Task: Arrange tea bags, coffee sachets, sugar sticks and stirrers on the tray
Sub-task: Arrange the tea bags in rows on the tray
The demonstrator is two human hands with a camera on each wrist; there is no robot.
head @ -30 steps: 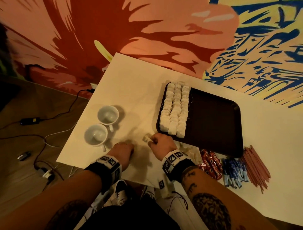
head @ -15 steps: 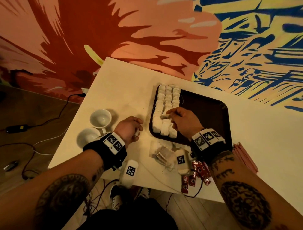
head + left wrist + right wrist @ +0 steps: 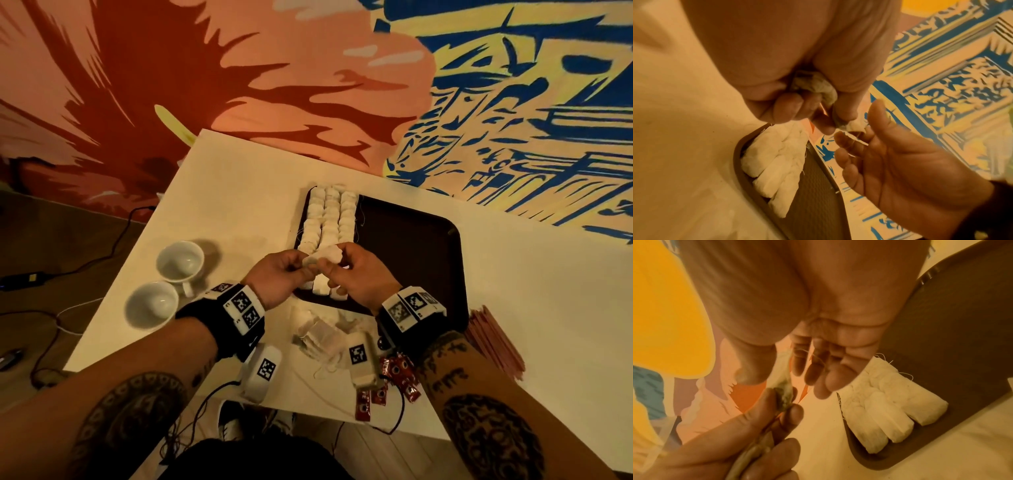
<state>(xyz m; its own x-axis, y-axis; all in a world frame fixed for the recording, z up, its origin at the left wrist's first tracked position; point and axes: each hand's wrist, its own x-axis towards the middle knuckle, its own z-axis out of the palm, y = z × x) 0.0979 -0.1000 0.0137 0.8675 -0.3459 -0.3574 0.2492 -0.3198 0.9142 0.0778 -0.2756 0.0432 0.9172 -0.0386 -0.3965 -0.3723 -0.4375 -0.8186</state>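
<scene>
Tea-bag stage: my left hand (image 3: 281, 274) and right hand (image 3: 356, 274) both pinch tea bag (image 3: 330, 255) over tray (image 3: 428, 260). Next, I judge: straighten, lay beside rows (image 3: 329, 219).

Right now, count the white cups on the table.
2. One cup stands left of the tray; the other cup sits just nearer the table's front edge, beside it. None seems hidden.
</scene>
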